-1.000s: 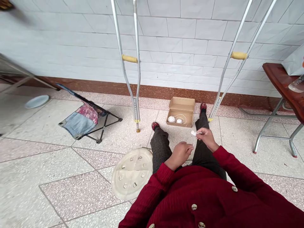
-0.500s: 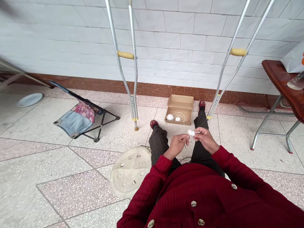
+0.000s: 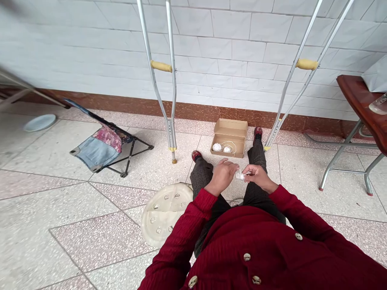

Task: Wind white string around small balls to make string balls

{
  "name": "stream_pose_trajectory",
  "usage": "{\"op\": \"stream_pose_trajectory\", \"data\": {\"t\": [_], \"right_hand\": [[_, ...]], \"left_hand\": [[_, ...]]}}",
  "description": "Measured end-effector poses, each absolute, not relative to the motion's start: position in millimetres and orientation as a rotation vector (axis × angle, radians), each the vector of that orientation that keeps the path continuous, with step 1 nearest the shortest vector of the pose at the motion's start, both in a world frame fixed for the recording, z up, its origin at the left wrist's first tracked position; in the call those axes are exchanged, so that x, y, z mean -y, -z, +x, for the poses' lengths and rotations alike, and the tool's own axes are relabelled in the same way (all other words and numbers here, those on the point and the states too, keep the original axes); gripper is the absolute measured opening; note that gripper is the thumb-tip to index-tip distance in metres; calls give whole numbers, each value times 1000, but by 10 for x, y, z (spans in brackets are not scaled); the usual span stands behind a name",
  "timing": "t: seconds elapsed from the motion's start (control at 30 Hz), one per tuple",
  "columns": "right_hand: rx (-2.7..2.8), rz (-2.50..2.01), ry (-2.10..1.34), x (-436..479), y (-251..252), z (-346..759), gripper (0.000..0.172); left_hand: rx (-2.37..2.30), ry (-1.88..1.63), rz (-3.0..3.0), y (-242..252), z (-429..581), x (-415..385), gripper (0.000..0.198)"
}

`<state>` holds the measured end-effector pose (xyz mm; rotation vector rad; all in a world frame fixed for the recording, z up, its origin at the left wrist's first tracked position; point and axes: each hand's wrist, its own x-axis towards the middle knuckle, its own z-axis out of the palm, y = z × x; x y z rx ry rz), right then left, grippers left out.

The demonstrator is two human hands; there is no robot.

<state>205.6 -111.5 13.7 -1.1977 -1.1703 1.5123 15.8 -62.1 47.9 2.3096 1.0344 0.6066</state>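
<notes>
A small bundle of white yarn (image 3: 240, 176) is pinched between the thumb and fingers of my right hand (image 3: 256, 177), in front of my lap. A thin pale stick-like end seems to show by the fingers, too small to name. Close on the other side is my left hand (image 3: 223, 176), its fingers bent together toward the bundle; a fine white strand appears to run between its fingertips and the bundle. Past my hands, an open cardboard box (image 3: 231, 125) stands on the floor between my feet. Inside are two white yarn balls (image 3: 217, 148) and a loose looping strand.
Two metal crutches (image 3: 171, 129) (image 3: 279, 117) with yellow grips lean on the tiled wall. At left are a folding chair (image 3: 98, 151) and a pale round lid (image 3: 40, 122). A round plastic stool (image 3: 157, 221) is beside my left leg. A brown table (image 3: 363, 108) stands at right.
My left hand has shifted left and slightly up, with its fingers straighter. My right hand has lowered a little and tilted the yarn bundle. The view has shifted slightly.
</notes>
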Motion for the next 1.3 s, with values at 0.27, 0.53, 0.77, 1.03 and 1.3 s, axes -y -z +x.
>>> {"op": "stream_pose_trajectory", "data": {"t": [0.27, 0.53, 0.77, 1.03, 1.3], "right_hand": [[970, -1160, -1455, 1149, -251, 2013, 24], [1141, -1295, -1293, 1061, -93, 2067, 16], [1401, -1165, -1547, 1119, -219, 2150, 16], [1020, -944, -1733, 1197, -379, 2121, 28], [1056, -1235, -1478, 1166, -238, 2017, 36]], "left_hand": [[-984, -507, 1898, -301, 268, 824, 35], [-1038, -441, 2272, -385, 204, 990, 29], [-923, -481, 2493, -532, 173, 774, 26], [-778, -515, 1745, -293, 251, 746, 35], [-905, -424, 1744, -103, 311, 1029, 35]]}}
